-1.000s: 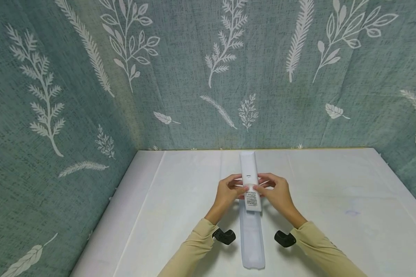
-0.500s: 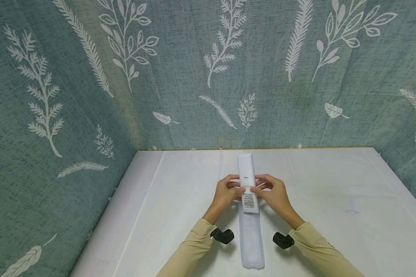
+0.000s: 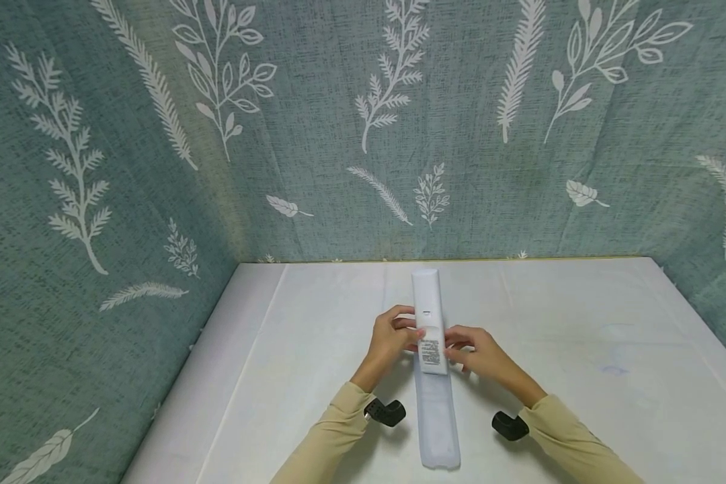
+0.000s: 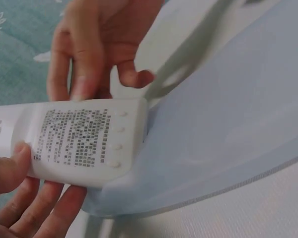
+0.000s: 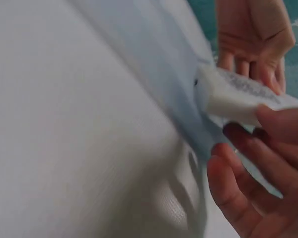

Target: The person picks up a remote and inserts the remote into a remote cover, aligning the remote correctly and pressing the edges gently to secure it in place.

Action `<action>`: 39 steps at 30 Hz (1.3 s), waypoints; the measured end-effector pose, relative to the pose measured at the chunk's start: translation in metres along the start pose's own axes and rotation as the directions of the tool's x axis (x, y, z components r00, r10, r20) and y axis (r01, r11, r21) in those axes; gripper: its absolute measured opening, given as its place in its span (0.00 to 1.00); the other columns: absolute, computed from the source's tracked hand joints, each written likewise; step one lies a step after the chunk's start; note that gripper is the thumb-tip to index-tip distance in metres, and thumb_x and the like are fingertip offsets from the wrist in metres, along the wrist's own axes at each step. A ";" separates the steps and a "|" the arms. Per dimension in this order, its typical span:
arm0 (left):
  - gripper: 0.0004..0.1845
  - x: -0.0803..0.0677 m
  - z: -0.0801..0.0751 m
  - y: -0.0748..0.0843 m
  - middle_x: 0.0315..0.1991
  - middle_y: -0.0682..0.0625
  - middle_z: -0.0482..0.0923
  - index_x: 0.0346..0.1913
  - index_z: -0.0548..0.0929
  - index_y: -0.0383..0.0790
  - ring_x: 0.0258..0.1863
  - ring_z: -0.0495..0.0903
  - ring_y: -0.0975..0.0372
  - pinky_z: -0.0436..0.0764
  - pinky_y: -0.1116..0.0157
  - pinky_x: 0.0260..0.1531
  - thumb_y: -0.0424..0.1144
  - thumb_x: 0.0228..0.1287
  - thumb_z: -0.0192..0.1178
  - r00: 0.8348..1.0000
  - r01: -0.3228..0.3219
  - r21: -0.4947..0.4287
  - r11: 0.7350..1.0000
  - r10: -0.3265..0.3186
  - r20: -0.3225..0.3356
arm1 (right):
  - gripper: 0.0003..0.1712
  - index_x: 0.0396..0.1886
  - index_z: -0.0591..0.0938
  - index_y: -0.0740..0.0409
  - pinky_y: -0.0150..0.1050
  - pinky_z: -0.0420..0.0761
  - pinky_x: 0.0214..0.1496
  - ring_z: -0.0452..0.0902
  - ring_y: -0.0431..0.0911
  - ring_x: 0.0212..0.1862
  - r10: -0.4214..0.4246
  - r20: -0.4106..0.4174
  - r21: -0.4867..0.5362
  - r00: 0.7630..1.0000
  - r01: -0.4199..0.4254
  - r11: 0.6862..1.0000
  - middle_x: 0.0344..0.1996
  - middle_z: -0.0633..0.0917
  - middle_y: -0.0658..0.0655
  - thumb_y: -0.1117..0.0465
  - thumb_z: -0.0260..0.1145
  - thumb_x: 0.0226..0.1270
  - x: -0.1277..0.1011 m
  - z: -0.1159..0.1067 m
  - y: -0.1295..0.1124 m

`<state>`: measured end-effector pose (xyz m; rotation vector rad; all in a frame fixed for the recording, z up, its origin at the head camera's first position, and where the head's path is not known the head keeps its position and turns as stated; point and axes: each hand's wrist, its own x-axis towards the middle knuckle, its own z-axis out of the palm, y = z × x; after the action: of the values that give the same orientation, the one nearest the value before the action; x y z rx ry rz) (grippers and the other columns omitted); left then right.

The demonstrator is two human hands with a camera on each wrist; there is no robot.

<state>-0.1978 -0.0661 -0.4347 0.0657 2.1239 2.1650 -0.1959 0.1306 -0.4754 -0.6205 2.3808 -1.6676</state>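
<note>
**Remote held face-down, part-way inside its translucent sleeve**

The white remote [image 3: 429,321] lies lengthwise mid-tabletop, label side up, its near end inside the mouth of a pale bluish sleeve [image 3: 438,423]; the far end projects free. The left hand [image 3: 392,337] pinches the remote's left edge, thumb on top, apparently to steady it. The right hand [image 3: 479,354] grips the sleeve mouth at the right edge. The sleeve's remainder rests flat on the white tabletop [image 3: 581,349].
</note>
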 end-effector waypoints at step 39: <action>0.20 0.012 -0.007 -0.024 0.31 0.33 0.81 0.47 0.79 0.26 0.22 0.80 0.59 0.82 0.42 0.29 0.17 0.46 0.62 0.992 0.020 0.019 1.000 -0.018 -0.129 | 0.15 0.20 0.79 0.52 0.31 0.79 0.28 0.74 0.41 0.32 -0.235 0.069 -0.347 0.970 0.244 0.905 0.28 0.73 0.47 0.76 0.72 0.45 -0.008 0.005 0.006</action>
<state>-0.2098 -0.0710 -0.4589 -0.0947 2.2036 2.1934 -0.1886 0.1312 -0.4834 -1.0241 2.7020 -1.2993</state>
